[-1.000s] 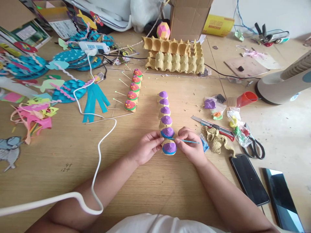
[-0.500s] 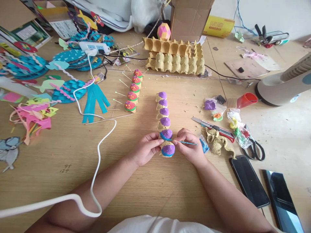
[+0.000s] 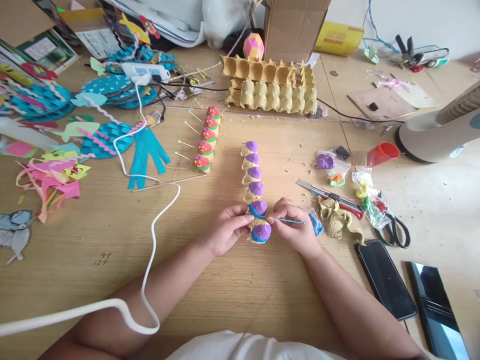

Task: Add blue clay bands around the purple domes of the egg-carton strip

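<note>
A strip of egg-carton cups (image 3: 253,189) with purple clay tops runs away from me at the centre. Blue clay edges the two nearest cups. My left hand (image 3: 229,229) pinches the strip from the left, between those two cups. On the right, my right hand (image 3: 294,227) is closed around a thin blue tool (image 3: 290,220), its tip touching the blue-edged second cup. A finished-looking strip of red and green cups with faces (image 3: 204,141) stands further left, pins sticking out. The blue clay packet (image 3: 315,223) lies beside my right hand.
A utility knife (image 3: 330,196), scissors (image 3: 393,230), clay bags and two phones (image 3: 385,280) lie right. Egg cartons (image 3: 277,96) stand at the back. A white cable (image 3: 153,240) crosses the left side, near paper crafts (image 3: 107,140).
The view has shifted very slightly. Both hands keep nearly the same pose on the strip and the tool.
</note>
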A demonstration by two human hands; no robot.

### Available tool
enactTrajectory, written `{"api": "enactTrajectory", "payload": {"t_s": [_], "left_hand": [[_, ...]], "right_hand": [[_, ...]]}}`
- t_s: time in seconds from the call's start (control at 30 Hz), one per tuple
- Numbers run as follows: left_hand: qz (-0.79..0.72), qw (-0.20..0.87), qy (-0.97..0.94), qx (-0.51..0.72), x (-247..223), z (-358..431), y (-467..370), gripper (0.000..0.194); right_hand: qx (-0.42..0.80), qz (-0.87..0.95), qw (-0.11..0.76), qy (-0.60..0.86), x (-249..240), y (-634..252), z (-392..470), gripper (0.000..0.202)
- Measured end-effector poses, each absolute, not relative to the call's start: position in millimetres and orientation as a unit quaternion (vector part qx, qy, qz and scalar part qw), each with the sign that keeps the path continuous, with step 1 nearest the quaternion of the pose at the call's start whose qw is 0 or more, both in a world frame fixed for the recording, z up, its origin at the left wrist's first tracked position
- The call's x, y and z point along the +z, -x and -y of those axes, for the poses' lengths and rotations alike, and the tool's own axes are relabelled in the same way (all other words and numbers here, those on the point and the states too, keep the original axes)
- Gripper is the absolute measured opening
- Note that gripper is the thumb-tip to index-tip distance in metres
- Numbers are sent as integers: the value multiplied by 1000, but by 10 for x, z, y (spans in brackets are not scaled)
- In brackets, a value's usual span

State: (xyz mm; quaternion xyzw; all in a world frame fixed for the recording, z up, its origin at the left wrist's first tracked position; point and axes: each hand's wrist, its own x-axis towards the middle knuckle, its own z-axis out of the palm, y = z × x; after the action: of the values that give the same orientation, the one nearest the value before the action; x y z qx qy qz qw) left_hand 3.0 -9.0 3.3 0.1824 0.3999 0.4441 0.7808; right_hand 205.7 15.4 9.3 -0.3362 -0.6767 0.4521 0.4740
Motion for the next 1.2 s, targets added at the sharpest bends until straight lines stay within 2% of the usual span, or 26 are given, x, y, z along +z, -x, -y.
{"api": "enactTrajectory", "payload": {"t_s": [0.5, 1.2], "left_hand": [[-405, 780, -184, 441, 27, 92, -32, 33], [-409, 782, -171, 439, 20, 89, -20, 27]], "right_hand": [[443, 684, 476, 330, 108, -2048, -158, 15], [442, 677, 480, 341, 120, -2054, -147, 14]]}}
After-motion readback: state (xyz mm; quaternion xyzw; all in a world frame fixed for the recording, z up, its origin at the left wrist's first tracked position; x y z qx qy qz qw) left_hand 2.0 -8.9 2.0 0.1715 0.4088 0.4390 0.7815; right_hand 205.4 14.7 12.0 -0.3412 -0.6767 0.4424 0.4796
